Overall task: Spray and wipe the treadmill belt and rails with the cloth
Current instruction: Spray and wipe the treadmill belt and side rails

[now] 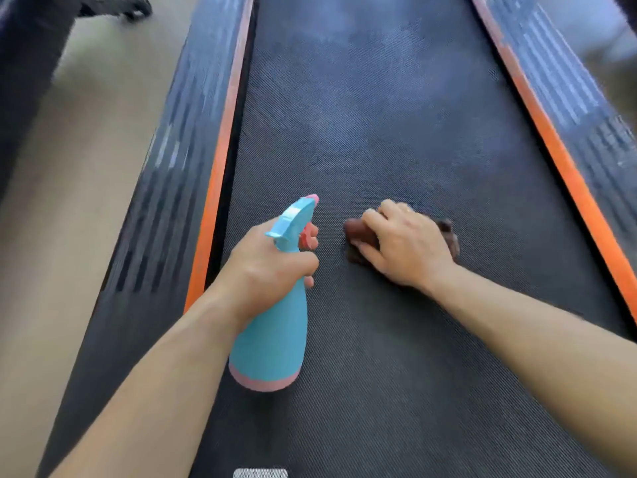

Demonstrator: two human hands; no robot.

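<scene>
On the belt (379, 132), the right hand (410, 244) clamps its fingers on the cloth (355, 231), the left hand (265, 267) grips the bottle (272, 343); firm overlapping strokes would likely serve best.

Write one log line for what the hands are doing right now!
left hand: grips spray bottle | right hand: holds cloth on belt | rails: untouched

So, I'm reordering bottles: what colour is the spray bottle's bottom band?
Pink band on the light-blue plastic spray bottle; head view.

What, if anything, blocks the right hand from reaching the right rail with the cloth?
Likely yes: the right hand holds the cloth on the belt; only bare belt lies toward the right rail.
</scene>
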